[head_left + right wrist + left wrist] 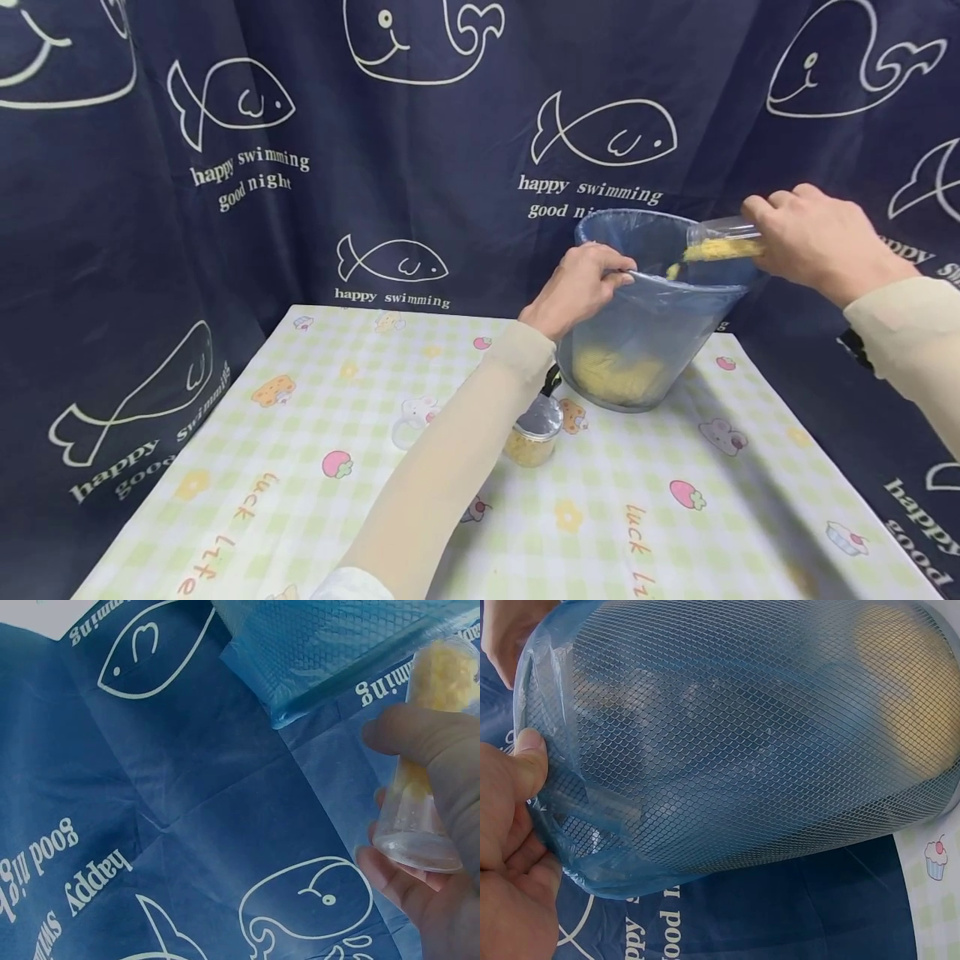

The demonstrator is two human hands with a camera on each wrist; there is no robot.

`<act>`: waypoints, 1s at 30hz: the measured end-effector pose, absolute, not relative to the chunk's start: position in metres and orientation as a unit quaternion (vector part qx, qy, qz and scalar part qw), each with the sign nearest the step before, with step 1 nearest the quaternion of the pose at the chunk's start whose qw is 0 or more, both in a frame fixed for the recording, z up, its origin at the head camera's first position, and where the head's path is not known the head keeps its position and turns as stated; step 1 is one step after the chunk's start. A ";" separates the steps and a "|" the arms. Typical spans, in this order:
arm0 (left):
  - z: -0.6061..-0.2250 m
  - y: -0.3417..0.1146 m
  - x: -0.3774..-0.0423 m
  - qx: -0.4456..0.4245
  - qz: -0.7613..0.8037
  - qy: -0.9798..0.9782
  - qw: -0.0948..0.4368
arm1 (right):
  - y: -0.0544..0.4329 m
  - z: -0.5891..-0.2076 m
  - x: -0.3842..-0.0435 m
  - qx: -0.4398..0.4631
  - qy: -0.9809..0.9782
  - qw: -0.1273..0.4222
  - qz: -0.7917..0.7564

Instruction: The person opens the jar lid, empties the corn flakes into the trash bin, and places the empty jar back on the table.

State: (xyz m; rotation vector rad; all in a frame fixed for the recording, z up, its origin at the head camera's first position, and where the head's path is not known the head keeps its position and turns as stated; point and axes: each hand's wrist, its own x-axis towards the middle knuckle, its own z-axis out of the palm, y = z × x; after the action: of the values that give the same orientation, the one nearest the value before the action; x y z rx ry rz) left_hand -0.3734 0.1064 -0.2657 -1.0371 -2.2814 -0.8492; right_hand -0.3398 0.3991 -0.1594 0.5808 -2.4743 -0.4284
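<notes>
A mesh wastebasket (626, 333) lined with a blue plastic bag stands at the table's far right, yellow stuff showing at its bottom. My left hand (581, 287) pinches its near rim, thumb on the bag's edge in the left wrist view (517, 825). Over the opening, my right hand (821, 237) grips a clear plastic jar (723, 227), tipped nearly on its side with its mouth toward the basket. Yellow crumbly bits (673, 271) fall from the mouth into the liner. In the right wrist view, fingers and thumb wrap the jar (416, 840), whose mouth end is full of yellow bits.
A small clear jar (528, 450) with yellow contents stands on the table behind my left forearm. Left of that forearm lies a clear round lid (407, 433). A checked tablecloth (322, 517) covers the table, and a dark blue fish-print curtain (465, 183) hangs right behind it.
</notes>
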 end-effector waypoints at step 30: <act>-0.264 0.108 -0.372 -0.379 -0.319 -0.833 0.246 | 0.398 -0.151 -0.336 0.221 -0.924 0.267 -0.163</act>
State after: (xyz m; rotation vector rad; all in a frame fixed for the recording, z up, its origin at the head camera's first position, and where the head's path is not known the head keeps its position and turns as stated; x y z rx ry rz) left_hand -0.3721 0.1085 -0.2636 -1.0342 -2.2729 -0.8716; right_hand -0.3355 0.3979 -0.1508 0.5958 -2.4936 -0.4391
